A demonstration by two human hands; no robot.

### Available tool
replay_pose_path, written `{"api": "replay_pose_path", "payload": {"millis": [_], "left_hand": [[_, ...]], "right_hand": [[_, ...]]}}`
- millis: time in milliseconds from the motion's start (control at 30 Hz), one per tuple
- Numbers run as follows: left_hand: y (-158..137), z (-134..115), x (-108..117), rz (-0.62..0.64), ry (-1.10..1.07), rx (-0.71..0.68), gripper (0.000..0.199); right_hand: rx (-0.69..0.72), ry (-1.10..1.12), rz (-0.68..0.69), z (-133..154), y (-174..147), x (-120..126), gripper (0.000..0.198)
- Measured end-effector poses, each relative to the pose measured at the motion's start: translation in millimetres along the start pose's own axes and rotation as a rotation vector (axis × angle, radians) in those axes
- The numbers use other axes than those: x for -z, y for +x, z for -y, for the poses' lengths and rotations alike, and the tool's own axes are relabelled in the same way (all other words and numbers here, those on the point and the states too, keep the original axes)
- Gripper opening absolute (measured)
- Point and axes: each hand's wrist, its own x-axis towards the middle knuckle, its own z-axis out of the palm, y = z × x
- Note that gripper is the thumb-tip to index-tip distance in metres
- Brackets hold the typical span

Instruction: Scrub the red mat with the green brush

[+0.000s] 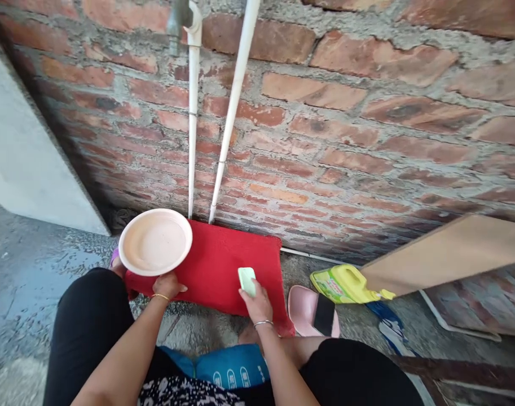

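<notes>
A round, pale pink basin (pixel 155 241) with a white rim is tilted over the left end of a red cloth (pixel 227 259). My left hand (pixel 167 285) grips the near side of its rim, with the fingers partly hidden beneath it. Over the right part of the cloth, my right hand (pixel 258 303) is closed round a pale green block (pixel 246 280). Whether this is a soap bar or a brush I cannot tell. The cloth lies spread out in front of me, by the foot of the wall.
White pipes (pixel 232 113) and a tap (pixel 175 28) run along the brick wall (pixel 333 135). Right of the cloth are a pink container (pixel 302 307) and a yellow jug (pixel 344 283) lying on its side. Boards (pixel 452 254) lean at the right; a pale slab (pixel 32 129) stands left.
</notes>
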Motion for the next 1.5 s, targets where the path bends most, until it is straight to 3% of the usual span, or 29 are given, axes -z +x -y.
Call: {"api": "replay_pose_path", "payload": {"millis": [133,233,333,467,567,700,800,900,967,1067,1200,1267,1367,1500], "left_hand": [[-4,-2,2,-0.020,-0.006,0.022,0.072],[-5,-3,5,-0.019,-0.012,0.037,0.075],[-4,-4,5,-0.014,-0.026,0.042,0.073],[-1,-3,4,-0.003,-0.024,0.046,0.070],[0,-3,5,0.014,-0.016,0.048,0.067],[-1,-4,5,0.012,-0.024,0.056,0.070],[-3,-4,5,-0.012,-0.013,0.054,0.070],[-5,-4,6,-0.015,-0.008,0.054,0.070],[-5,-5,7,-0.005,-0.013,0.051,0.072],[-5,-5,8,0.012,-0.023,0.059,0.074],[-3,-5,7,0.028,-0.017,0.060,0.069],[-2,-5,6,0.030,-0.012,0.057,0.068],[-1,-5,5,0.023,-0.004,0.074,0.070],[-2,-4,4,-0.002,0.004,0.066,0.072]], "right_hand": [[0.113,-0.049,0.063,46,-2,-18,0.038],[0.127,-0.054,0.068,50,-2,-14,0.035],[0.087,-0.051,0.050,26,0,1,0.042],[-0.198,0.021,-0.013,-24,2,24,0.057],[-0.339,0.096,-0.091,-36,4,33,0.063],[-0.159,0.123,-0.125,6,2,26,0.058],[0.061,0.056,-0.045,54,-3,12,0.055],[0.180,-0.012,0.027,79,-5,4,0.057],[0.150,-0.010,0.047,76,-4,5,0.058],[0.002,0.034,0.029,48,1,16,0.056],[-0.250,0.153,-0.054,0,9,30,0.060],[-0.326,0.258,-0.122,-10,13,31,0.064],[-0.279,0.350,-0.177,7,15,24,0.064],[0.001,0.228,-0.090,62,8,5,0.057]]}}
